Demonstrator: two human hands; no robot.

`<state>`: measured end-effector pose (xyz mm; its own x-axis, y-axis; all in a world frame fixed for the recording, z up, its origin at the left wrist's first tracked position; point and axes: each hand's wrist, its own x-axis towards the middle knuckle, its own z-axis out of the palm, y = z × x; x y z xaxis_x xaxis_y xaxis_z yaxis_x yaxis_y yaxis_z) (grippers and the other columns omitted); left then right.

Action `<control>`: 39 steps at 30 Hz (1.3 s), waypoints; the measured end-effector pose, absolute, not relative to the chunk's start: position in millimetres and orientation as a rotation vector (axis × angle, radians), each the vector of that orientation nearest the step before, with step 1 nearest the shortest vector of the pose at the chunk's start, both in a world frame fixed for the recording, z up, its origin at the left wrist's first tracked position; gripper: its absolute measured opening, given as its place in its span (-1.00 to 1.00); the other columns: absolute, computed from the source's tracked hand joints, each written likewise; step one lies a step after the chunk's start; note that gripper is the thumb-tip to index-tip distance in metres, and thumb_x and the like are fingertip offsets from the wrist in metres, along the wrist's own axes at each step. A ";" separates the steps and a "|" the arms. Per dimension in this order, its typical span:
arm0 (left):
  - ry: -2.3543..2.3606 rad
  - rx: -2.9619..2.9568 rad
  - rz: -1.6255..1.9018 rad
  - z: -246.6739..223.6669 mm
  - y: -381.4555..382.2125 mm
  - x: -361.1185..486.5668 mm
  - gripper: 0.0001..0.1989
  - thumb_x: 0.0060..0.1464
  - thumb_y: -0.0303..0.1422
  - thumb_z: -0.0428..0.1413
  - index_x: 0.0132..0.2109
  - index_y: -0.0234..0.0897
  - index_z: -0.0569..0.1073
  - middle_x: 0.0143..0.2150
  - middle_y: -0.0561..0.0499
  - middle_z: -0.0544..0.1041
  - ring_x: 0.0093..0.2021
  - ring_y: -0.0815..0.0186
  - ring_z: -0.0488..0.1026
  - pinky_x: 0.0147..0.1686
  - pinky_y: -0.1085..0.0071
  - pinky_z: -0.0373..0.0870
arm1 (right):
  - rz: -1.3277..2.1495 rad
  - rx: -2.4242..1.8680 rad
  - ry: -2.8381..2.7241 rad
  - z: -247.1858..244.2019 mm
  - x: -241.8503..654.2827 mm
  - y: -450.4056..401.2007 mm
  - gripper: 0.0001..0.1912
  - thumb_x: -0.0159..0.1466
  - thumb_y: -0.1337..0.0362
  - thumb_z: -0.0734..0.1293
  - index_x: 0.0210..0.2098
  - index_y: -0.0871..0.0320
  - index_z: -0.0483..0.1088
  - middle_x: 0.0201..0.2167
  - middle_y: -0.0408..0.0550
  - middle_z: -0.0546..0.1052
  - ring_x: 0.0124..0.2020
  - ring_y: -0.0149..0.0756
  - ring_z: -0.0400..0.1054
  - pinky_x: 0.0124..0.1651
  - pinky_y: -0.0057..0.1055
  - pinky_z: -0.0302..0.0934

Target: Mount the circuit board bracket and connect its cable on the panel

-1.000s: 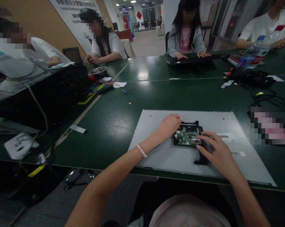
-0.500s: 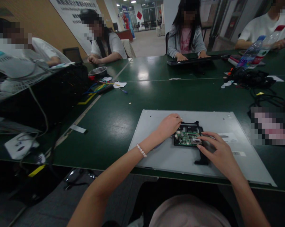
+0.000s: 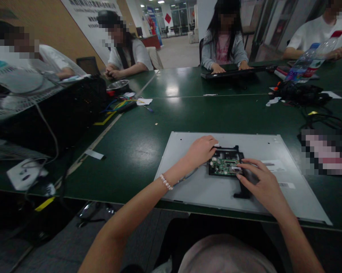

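A large flat grey-white panel (image 3: 205, 194) lies on the green table in front of me. On it rests a black plastic frame (image 3: 242, 194) with a green circuit board (image 3: 224, 167) set inside. My left hand (image 3: 202, 150) is closed at the frame's upper left corner; its fingertips are mostly hidden, with a small white bit beside them. From under that wrist a thin grey cable (image 3: 191, 174) runs toward the board. At the right side, my right hand (image 3: 262, 184) grips the frame, thumb and fingertips at the board's edge and a dark rounded part under the palm.
A black case (image 3: 82, 110) with cables stands at the left. Coloured wires (image 3: 114, 108) and a round metal dish (image 3: 118, 85) lie near it. Plastic bottles (image 3: 301, 64) and black cords (image 3: 324, 119) are at the right. Across the table a person has both hands on a keyboard (image 3: 239, 72).
My left hand and wrist have shifted slightly left, showing more of the cable beneath. My right hand and the frame look unmoved.
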<state>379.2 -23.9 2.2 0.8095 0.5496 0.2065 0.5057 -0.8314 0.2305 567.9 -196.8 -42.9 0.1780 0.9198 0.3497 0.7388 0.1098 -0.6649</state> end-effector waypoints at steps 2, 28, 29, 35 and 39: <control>0.848 2.826 0.433 8.3 -23.4 368.9 -0.75 0.21 -0.43 0.02 -0.04 -0.35 0.52 -0.08 -0.13 0.53 -0.07 0.22 0.47 0.00 0.28 0.39 | 0.289 -1.659 -1.605 -41.6 567.2 -196.4 -0.69 0.25 0.11 0.34 -0.04 0.05 0.47 0.03 0.04 0.44 0.04 -0.10 0.37 0.15 -0.08 0.23; 2.469 2.365 0.286 12.1 5.4 -39.0 -0.68 0.16 -0.11 0.07 -0.06 -0.22 0.45 -0.10 0.05 0.49 -0.11 0.29 0.36 -0.23 0.53 0.27 | 0.296 -1.716 -1.557 -35.8 507.1 -193.1 -0.70 0.35 0.09 0.21 -0.05 0.02 0.48 0.06 0.00 0.45 0.08 -0.13 0.36 0.14 -0.15 0.24; 2.476 2.359 0.245 15.0 4.5 -36.6 -0.68 0.18 -0.10 0.04 -0.07 -0.20 0.46 -0.15 0.07 0.49 -0.16 0.30 0.35 -0.29 0.55 0.23 | 0.299 -1.717 -1.553 -35.2 505.7 -194.3 -0.69 0.35 0.09 0.21 -0.05 0.02 0.48 0.06 0.00 0.45 0.08 -0.13 0.36 0.12 -0.15 0.25; 2.564 2.300 0.056 24.2 2.6 -32.4 -0.67 0.26 -0.19 -0.07 -0.06 -0.25 0.49 -0.31 0.04 0.49 -0.36 0.34 0.30 -0.44 0.56 0.04 | 0.291 -1.709 -1.555 -30.8 505.4 -201.8 -0.71 0.34 0.10 0.22 -0.07 0.03 0.49 0.05 0.00 0.45 0.08 -0.12 0.36 0.11 -0.14 0.26; 2.641 2.236 0.039 26.5 2.4 -33.9 -0.65 0.25 -0.20 -0.06 -0.03 -0.25 0.51 -0.29 0.01 0.53 -0.43 0.35 0.28 -0.47 0.55 0.02 | 0.302 -1.715 -1.553 -28.4 507.1 -205.7 -0.70 0.34 0.08 0.22 -0.08 0.02 0.49 0.06 0.03 0.45 0.07 -0.09 0.37 -0.10 -0.20 0.36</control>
<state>-33.9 2.4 26.5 -0.1356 0.9577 0.2537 0.9647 0.1860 -0.1864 507.1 -205.7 -28.4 0.2227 0.9208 0.3201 0.7334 0.0580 -0.6773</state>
